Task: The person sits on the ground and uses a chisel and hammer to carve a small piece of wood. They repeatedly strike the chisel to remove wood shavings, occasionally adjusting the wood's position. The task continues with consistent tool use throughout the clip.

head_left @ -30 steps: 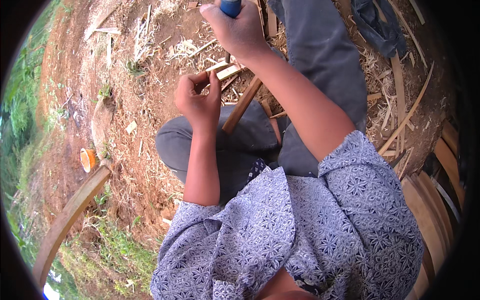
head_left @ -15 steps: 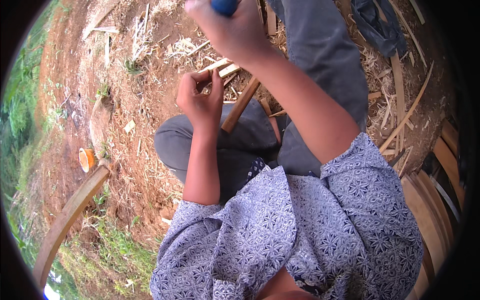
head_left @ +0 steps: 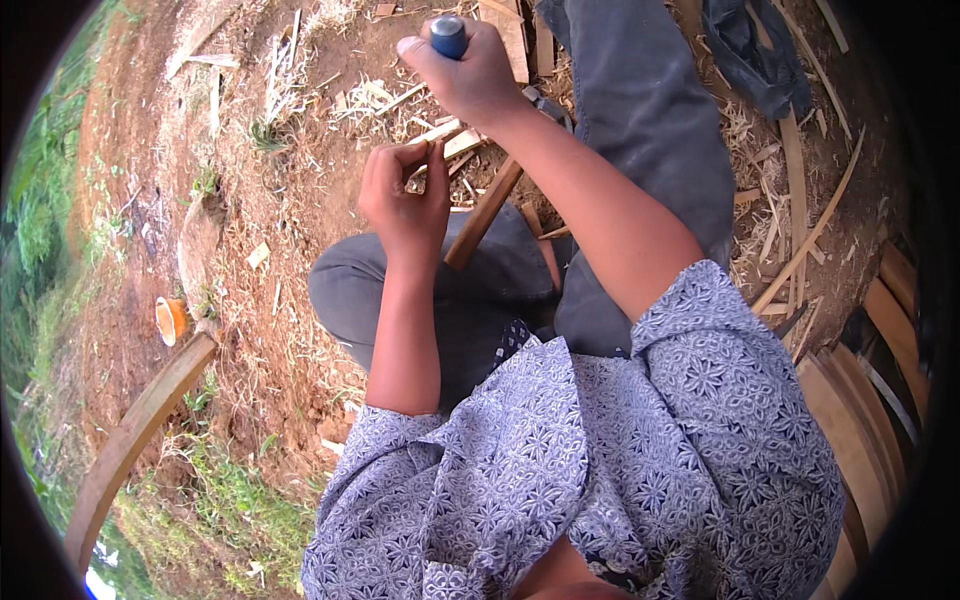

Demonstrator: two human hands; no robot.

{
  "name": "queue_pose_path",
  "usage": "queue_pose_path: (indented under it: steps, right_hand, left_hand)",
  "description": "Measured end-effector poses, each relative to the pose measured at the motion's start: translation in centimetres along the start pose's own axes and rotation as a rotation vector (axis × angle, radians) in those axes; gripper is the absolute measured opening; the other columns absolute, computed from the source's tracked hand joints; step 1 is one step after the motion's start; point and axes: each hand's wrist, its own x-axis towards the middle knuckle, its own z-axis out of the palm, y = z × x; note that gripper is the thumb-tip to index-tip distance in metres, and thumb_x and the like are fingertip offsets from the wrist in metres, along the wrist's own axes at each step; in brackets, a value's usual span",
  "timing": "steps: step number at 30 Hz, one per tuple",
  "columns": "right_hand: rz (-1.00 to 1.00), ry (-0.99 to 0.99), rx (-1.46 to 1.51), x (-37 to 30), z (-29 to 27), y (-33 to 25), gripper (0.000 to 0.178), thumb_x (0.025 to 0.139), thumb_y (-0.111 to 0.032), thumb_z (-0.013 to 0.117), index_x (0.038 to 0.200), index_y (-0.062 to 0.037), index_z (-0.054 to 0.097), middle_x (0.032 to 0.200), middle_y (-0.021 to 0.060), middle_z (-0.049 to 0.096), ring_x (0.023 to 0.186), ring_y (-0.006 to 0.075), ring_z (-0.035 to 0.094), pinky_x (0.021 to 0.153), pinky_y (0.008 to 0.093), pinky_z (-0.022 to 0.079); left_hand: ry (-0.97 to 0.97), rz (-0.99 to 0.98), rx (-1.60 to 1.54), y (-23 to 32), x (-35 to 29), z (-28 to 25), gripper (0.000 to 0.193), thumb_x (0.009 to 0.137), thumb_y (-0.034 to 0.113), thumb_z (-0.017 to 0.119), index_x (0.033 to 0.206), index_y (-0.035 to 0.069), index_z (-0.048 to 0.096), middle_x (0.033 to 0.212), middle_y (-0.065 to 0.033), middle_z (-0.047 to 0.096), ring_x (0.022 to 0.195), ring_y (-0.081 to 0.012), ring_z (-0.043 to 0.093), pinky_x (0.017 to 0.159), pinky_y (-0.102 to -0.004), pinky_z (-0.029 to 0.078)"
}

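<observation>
The long brown wooden strip [head_left: 483, 212] slants across the grey-trousered lap [head_left: 480, 290]. The left hand [head_left: 405, 200] pinches its upper end, grip closed. The right hand [head_left: 470, 70], above, is clenched around a blue cylindrical tool handle [head_left: 448, 36]. Wood shavings [head_left: 760, 190] litter the bare ground.

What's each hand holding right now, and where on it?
The right hand grips a tool by its blue handle. The left hand pinches the upper end of a thin wooden strip.

Short-sleeved blue shirt [head_left: 600, 470] with white floral print, grey trousers [head_left: 650, 110], bare forearms, 2 bare hands.
</observation>
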Motion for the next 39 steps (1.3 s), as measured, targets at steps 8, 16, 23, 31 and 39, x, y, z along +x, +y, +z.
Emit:
queue_pose_path:
  steps: [8,16,23,31,39]
  right_hand:
    - [-0.018,-0.027,-0.029,-0.8,-0.2,0.3,0.031,0.087,-0.023,0.071,0.063,-0.0075,0.060,0.054,-0.0012,0.057,0.051,0.0096,0.057,0.051,0.0322,0.044]
    - [0.018,-0.060,0.244,1.3,-0.1,-4.9,0.034,0.093,-0.015,0.066,0.062,-0.0099,0.053,0.056,-0.0059,0.050,0.051,0.0054,0.047,0.048,0.0287,0.037]
    - [0.098,-0.016,0.110,0.4,-0.2,-0.9,0.033,0.092,-0.015,0.066,0.062,-0.0094,0.052,0.056,-0.0061,0.050,0.051,0.0053,0.048,0.048,0.0288,0.037]
    - [0.044,0.023,0.009,0.0,-0.8,1.8,0.031,0.086,-0.023,0.069,0.062,-0.0071,0.057,0.055,-0.0024,0.057,0.055,0.0086,0.057,0.052,0.0318,0.044]
    - [0.009,0.017,0.041,0.9,0.0,-1.1,0.030,0.084,-0.024,0.072,0.064,-0.0073,0.058,0.057,-0.0004,0.058,0.057,0.0104,0.057,0.054,0.0321,0.045]
  left_hand:
    - [-0.057,0.025,0.048,0.1,0.3,0.0,0.016,0.086,-0.004,0.079,0.091,-0.003,0.064,0.094,-0.0110,0.068,0.084,-0.0159,0.072,0.073,-0.0284,0.064]
    - [0.007,0.004,-0.079,-1.1,-0.2,-0.1,0.016,0.084,-0.008,0.077,0.088,-0.001,0.063,0.087,-0.0115,0.067,0.079,-0.0189,0.071,0.071,-0.0289,0.061]
    - [-0.054,0.025,-0.046,-1.0,0.4,-0.6,0.015,0.086,-0.008,0.076,0.091,-0.002,0.064,0.091,-0.0118,0.067,0.083,-0.0185,0.071,0.072,-0.0291,0.062]
    - [-0.054,0.042,0.025,0.5,1.1,-0.5,0.017,0.084,-0.010,0.077,0.090,-0.002,0.063,0.088,-0.0121,0.067,0.080,-0.0194,0.071,0.070,-0.0295,0.061]
    - [-0.072,-0.001,-0.017,-1.4,0.1,-0.7,0.012,0.091,-0.002,0.075,0.094,-0.002,0.063,0.096,-0.0106,0.068,0.090,-0.0167,0.072,0.073,-0.0285,0.062]
